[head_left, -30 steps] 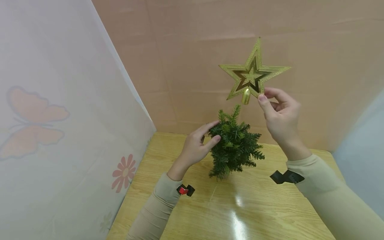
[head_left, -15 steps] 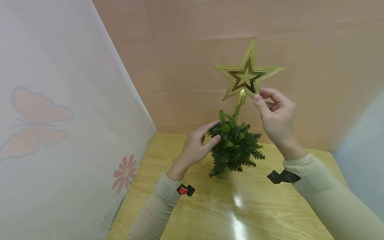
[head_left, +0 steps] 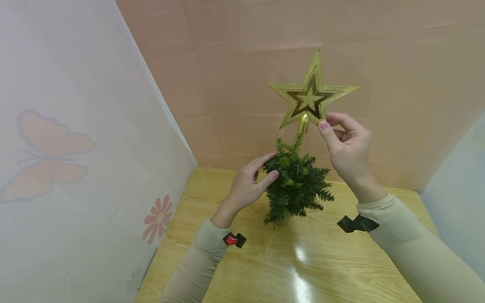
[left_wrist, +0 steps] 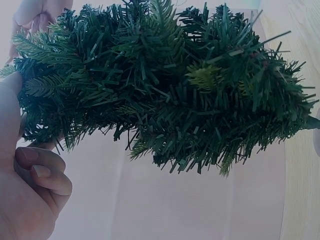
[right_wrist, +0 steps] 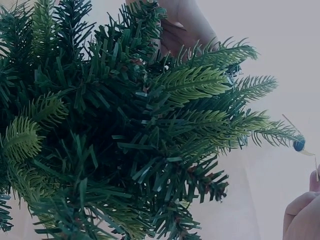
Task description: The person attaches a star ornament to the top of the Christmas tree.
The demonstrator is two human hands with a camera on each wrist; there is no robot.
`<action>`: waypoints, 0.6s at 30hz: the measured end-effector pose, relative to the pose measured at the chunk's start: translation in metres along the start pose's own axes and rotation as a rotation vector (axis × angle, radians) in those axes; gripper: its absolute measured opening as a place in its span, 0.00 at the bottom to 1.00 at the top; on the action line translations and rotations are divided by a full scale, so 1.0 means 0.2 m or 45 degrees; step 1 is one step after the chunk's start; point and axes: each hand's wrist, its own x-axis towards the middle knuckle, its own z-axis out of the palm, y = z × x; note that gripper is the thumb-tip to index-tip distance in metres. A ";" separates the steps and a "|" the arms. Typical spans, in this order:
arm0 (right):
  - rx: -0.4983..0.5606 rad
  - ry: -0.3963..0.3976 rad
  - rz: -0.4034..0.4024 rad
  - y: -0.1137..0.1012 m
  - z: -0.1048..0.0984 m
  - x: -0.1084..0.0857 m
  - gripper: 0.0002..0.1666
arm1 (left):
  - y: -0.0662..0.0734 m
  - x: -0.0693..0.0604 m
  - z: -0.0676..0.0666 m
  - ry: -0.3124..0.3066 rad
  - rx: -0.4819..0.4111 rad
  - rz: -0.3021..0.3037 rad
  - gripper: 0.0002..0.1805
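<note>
A small green artificial Christmas tree (head_left: 297,185) stands upright on the wooden table. My left hand (head_left: 246,185) holds its upper left side between thumb and fingers; in the left wrist view some fingers (left_wrist: 47,172) are curled beside the needles. My right hand (head_left: 350,145) pinches the lower right point of a gold star tree topper (head_left: 308,97) between thumb and fingers. The star's socket (head_left: 304,123) is right over the tree's top twig. In the right wrist view the twig tip meets the socket's dark opening (right_wrist: 299,144); how far inside it sits, I cannot tell.
The wooden table (head_left: 322,261) extends around the tree. A pinkish-brown backdrop (head_left: 246,84) rises behind it, and a pale wall hanging with a butterfly and flowers (head_left: 94,126) borders the left side. Black wrist straps (head_left: 358,223) sit on the sleeves.
My right hand has carried the star left, then slightly down, so its socket now meets the top twig. The left hand and the tree have stayed in place.
</note>
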 end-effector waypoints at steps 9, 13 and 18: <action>0.016 0.002 -0.001 0.00 0.00 0.00 0.11 | 0.01 0.01 0.00 -0.008 0.006 -0.010 0.38; 0.004 -0.003 -0.008 0.00 0.00 0.00 0.13 | 0.01 0.01 0.00 -0.013 0.001 -0.014 0.36; 0.016 -0.001 -0.030 0.02 0.00 0.00 0.10 | 0.01 0.01 0.00 -0.020 -0.008 -0.020 0.33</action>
